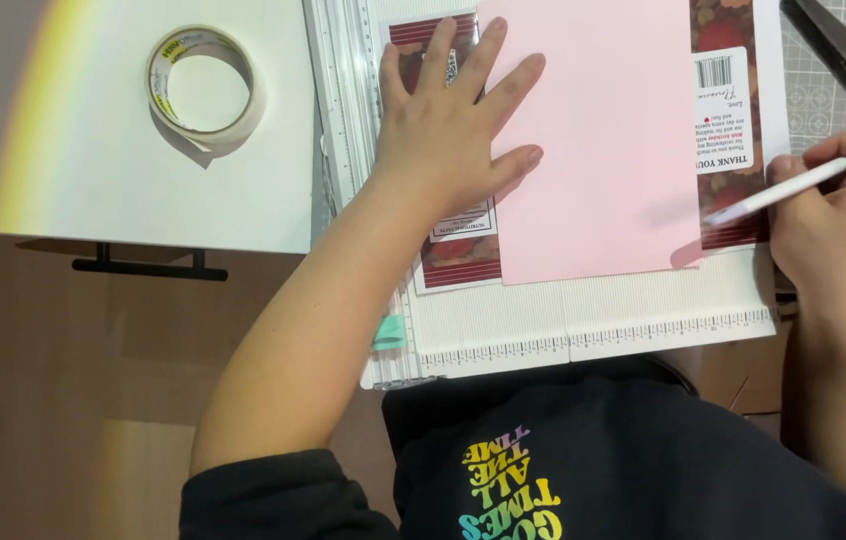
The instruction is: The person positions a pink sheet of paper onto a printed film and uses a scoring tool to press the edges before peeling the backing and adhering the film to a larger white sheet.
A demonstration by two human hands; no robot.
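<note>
Left hand (448, 125) is pressing flat, fingers spread, on pink card (593, 140); right hand (838, 215), at 3 o'clock, is pinching a white stylus (778, 192), probably touching its edge.

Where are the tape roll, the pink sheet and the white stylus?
tape roll (249, 100): head view, right side of its ring.
pink sheet (598, 140): head view, its middle.
white stylus (778, 192): head view, mid-shaft.

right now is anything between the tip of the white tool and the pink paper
Nothing visible. The right hand holds the white tool with its tip at the right edge of the pink paper, while the left hand presses flat on the paper's left side.
</note>
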